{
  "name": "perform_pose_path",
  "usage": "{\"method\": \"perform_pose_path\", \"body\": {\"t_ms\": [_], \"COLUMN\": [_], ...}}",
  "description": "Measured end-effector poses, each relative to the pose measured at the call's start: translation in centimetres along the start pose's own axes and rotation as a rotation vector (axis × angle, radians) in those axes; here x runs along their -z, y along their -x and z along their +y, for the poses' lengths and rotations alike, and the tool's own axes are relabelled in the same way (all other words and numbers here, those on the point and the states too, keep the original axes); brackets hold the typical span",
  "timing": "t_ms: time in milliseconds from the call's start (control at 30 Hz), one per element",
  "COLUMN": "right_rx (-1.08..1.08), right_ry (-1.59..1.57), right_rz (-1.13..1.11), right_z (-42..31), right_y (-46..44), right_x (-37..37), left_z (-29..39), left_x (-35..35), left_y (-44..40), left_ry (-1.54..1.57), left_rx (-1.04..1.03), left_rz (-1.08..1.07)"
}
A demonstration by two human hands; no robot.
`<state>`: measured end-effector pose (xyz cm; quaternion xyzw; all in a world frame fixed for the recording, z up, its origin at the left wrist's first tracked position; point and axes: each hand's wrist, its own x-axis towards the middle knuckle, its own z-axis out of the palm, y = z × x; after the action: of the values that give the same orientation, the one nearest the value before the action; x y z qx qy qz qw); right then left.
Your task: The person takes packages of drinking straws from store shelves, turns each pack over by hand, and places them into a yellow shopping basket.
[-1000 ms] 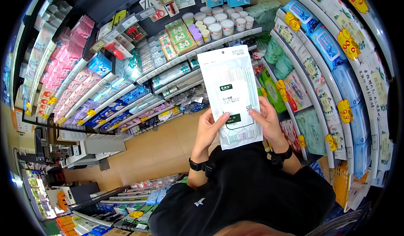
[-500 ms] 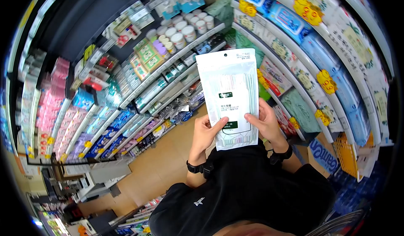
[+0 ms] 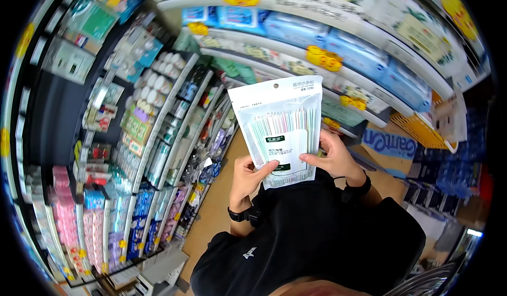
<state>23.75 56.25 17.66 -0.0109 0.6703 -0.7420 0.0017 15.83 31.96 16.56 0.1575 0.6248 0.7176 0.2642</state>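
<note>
A flat, clear-and-white pouch of drinking straws [image 3: 282, 121] is held upright in front of my chest. Thin coloured straws show through its window, and a hang hole sits near the top edge. My left hand [image 3: 246, 179] grips the lower left edge, its thumb laid across the front. On the opposite side, my right hand [image 3: 334, 156] pinches the lower right edge, thumb also on the front. Behind the pouch, the other fingers of both hands are mostly hidden.
Shelves on the left carry cups [image 3: 163, 74], pink packs [image 3: 66, 217] and small hanging goods. Blue wipe packs [image 3: 296, 30] with yellow price tags line the shelf ahead. To the right are a yellow basket [image 3: 422, 132] and a Ganten carton [image 3: 388, 145].
My view has turned to the right, so the wipe shelf now spans the top and the left shelves have swung round. The pouch stays in both hands, its top tilted slightly left.
</note>
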Motion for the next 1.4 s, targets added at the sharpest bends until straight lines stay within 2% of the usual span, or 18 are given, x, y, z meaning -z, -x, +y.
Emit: {"method": "perform_pose_path", "body": {"t_ms": [67, 167, 333, 433, 467, 567, 633, 733, 833, 900, 967, 1033, 1067, 1167, 1400], "right_rx": [0.052, 0.114, 0.112, 0.163, 0.228, 0.191, 0.222, 0.131, 0.223, 0.448, 0.518, 0.613, 0.593, 0.724, 0.815], "right_ry": [0.136, 0.078, 0.172, 0.172, 0.198, 0.085, 0.14, 0.144, 0.205, 0.297, 0.338, 0.535, 0.609, 0.736, 1.176], "right_rz": [-0.005, 0.173, 0.317, 0.431, 0.508, 0.724, 0.8, 0.996, 1.208, 1.44, 1.574, 1.711, 1.786, 1.752, 1.916], "right_z": [-0.1, -0.9, -0.9, -1.7, -1.3, -1.9, -2.1, -3.8, -5.2, -6.0, -7.4, -9.3, -10.3, -11.3, -12.2], "right_y": [2.2, 5.8, 12.6, 17.5, 19.1, 24.0, 27.0, 31.0, 35.0, 36.8, 39.6, 40.5, 40.5, 40.5, 39.3], "right_x": [2.4, 4.3, 9.2, 12.0, 12.9, 15.2, 16.8, 18.3, 20.8, 23.2, 25.5, 27.9, 28.9, 33.2, 38.7], "left_z": [-0.4, -0.7, -1.6, -2.2, -2.3, -2.2, -2.9, -3.9, -5.4, -5.8, -5.6, -5.5, -5.7, -5.9, -6.1], "left_x": [-2.3, -5.9, -12.7, -17.4, -18.8, -24.0, -27.3, -32.1, -36.6, -38.8, -40.5, -41.5, -41.7, -42.3, -42.2], "left_y": [-0.9, -2.3, -4.5, -5.2, -5.5, -6.0, -6.5, -7.1, -7.5, -7.9, -7.5, -7.4, -7.3, -6.8, -6.4], "left_ry": [0.0, -0.103, -0.219, -0.207, -0.233, -0.305, -0.321, -0.296, -0.118, -0.149, -0.268, -0.271, -0.234, -0.192, -0.19], "left_rx": [0.009, -0.045, -0.081, 0.008, 0.047, 0.051, 0.003, 0.003, -0.092, -0.15, -0.291, -0.265, -0.209, -0.152, -0.121], "left_rz": [-0.073, -0.185, -0.382, -0.491, -0.546, -0.659, -0.749, -0.858, -0.871, -0.909, -0.755, -0.777, -0.812, -0.861, -0.864]}}
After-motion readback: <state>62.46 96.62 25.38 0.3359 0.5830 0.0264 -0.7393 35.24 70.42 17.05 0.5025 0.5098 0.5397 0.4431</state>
